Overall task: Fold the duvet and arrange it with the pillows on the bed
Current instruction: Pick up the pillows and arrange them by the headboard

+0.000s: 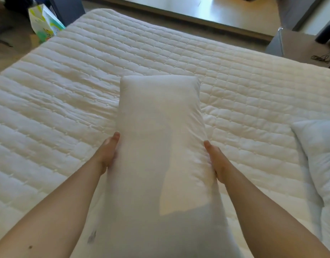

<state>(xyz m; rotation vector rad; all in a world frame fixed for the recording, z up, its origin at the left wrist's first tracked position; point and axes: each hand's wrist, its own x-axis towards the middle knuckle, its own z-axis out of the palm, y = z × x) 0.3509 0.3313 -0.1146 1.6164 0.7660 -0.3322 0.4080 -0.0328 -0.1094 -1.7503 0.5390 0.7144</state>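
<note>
Both hands: left (107,155), right (215,161); gripping pillow (158,146) over bed (67,90).

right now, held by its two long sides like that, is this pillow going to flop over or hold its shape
The pillow probably holds its shape: its far end stands out past both hands without drooping. It looks soft, since the cover puckers where the right hand presses in. It seems light for its size, as the left hand holds it mostly by the side.

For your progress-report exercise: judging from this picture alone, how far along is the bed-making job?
Done: one pillow already lies at the bed's right edge. In hand: the left hand and right hand grip a second pillow over the quilted mattress. Left: placing it; no duvet is in view, so its folding cannot be judged.
</note>
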